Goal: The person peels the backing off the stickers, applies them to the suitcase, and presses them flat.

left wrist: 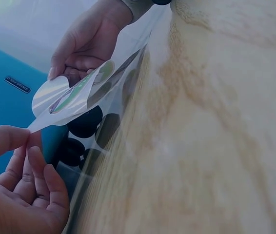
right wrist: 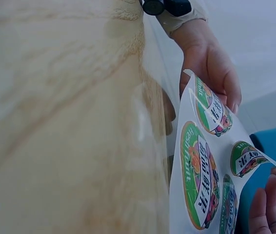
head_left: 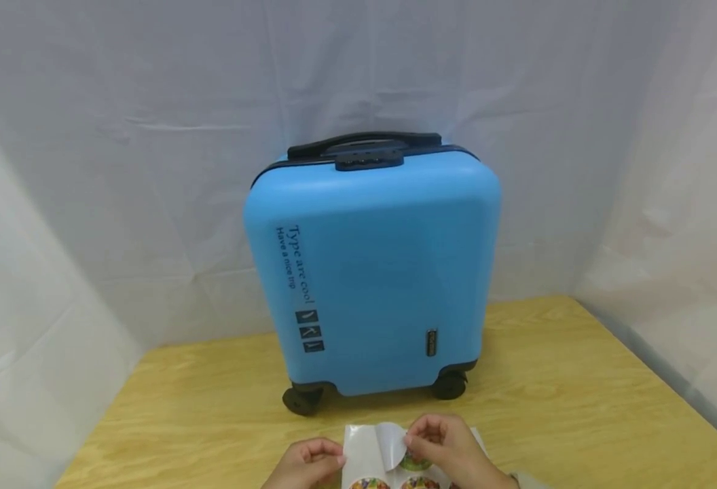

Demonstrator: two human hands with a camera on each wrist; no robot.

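Note:
A sheet of round fruit stickers [head_left: 358, 445] is held just above the tabletop at the front. The left hand [head_left: 309, 465] pinches its left edge between thumb and index finger. With thumb and fingers, the right hand [head_left: 450, 448] pinches one sticker [head_left: 390, 445], which is partly lifted and shows its pale back. In the right wrist view the lifted sticker [right wrist: 247, 160] bends up from the sheet at the right fingertips, its lower part attached. Several printed stickers, such as an oval-looking green one [right wrist: 200, 175], lie flat on the sheet. Behind the hands, a blue suitcase [head_left: 383, 272] stands upright.
The suitcase rests on black wheels [head_left: 450, 385] and has a black top handle [head_left: 364, 141]. Dark lettering [head_left: 297, 265] runs down its left front. Beneath is a wood-grain table [head_left: 199, 407]. White sheeting [head_left: 151, 170] hangs behind and at both sides.

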